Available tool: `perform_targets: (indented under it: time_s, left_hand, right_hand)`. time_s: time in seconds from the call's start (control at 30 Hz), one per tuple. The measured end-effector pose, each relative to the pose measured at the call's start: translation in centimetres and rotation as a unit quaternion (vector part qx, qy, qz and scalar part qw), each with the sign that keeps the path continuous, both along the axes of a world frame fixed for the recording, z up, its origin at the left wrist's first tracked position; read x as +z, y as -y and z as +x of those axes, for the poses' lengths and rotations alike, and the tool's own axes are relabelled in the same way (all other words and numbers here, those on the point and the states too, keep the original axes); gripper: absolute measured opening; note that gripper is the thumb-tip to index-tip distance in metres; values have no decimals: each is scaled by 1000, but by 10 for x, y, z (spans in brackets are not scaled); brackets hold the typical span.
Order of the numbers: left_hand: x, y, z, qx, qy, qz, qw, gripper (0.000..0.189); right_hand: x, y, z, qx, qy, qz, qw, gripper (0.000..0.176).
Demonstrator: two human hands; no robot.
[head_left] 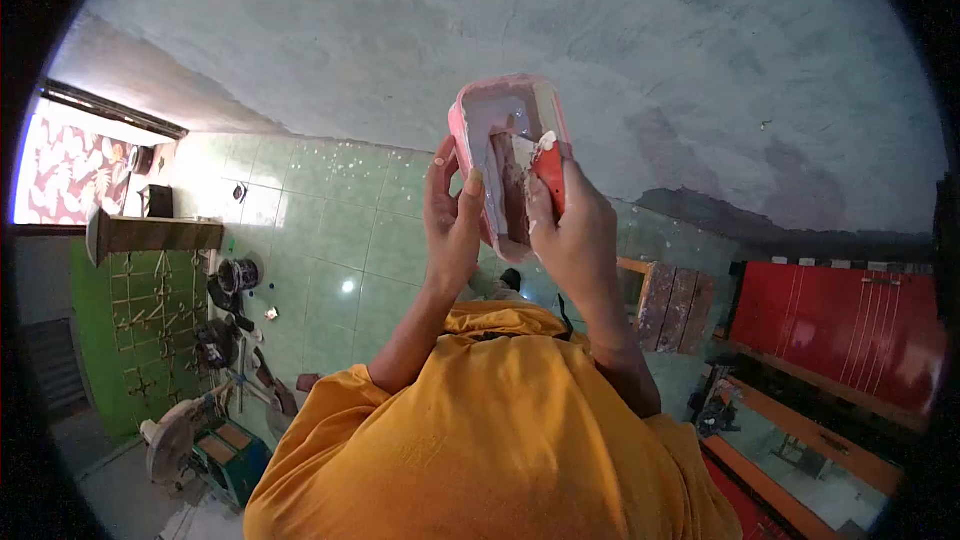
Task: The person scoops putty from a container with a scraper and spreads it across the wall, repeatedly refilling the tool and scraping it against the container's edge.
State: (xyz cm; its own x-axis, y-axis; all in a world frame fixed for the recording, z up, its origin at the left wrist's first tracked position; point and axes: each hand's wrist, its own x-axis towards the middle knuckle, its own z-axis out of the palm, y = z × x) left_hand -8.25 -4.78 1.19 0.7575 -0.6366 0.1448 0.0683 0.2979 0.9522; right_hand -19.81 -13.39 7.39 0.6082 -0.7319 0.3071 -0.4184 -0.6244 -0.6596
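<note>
My left hand (452, 212) grips the near left edge of a pink plastic tub (500, 115) smeared inside with pale putty. The tub is tilted so its opening faces me. My right hand (575, 230) is closed around the red handle of a putty knife (548, 175). The knife's stained blade (512, 195) lies inside the tub against its wall. Both hands are raised in front of my orange shirt (490, 430), close to a grey plastered surface (600, 30).
Green floor tiles (330, 230) spread out to the left. On that side stand a green metal gate (150, 330), a fan (170, 445) and some small tools and cans (235, 275). To the right are a wooden bench (675, 305) and a red panel (840, 325).
</note>
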Motion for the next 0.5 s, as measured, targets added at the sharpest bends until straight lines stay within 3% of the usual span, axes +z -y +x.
perform_targets:
  time_s: [0.17, 0.3, 0.5]
  left_hand:
    - [0, 3, -18, 9, -21, -5, 1000, 60]
    - [8, 7, -33, 24, -31, -13, 999, 65]
    - [10, 9, -45, 32, -26, 29, 999, 70]
  right_hand:
    - [24, 29, -20, -46, 20, -58, 997, 22]
    - [14, 32, -23, -6, 7, -97, 995, 19]
    - [-8, 28, -27, 15, 6, -32, 999, 22]
